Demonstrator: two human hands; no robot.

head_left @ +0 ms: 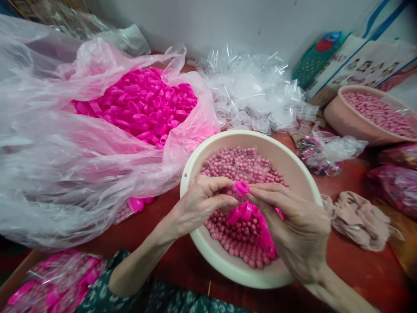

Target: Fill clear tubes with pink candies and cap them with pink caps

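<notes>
Over a cream basin [187,178] of pink beads [233,245], my two hands meet at a bright pink plastic cap [241,188]. My left hand [208,195] pinches a small clear container with thumb and fingertips, just below and beside the cap; its contents are hard to make out. The fingertips of my right hand [293,221] close on the cap from the other side. More pink caps [267,234] lie among the beads under my right palm. Clear pieces filled with beads [250,167] rest at the basin's far side.
A translucent bag [107,156] spills over the left side, full of pink caps [137,104]. Clear plastic pieces [250,95] pile up behind the basin. At right stand a pink tub [335,113] of beads and a crumpled cloth [361,221]. Filled packs [61,278] lie lower left.
</notes>
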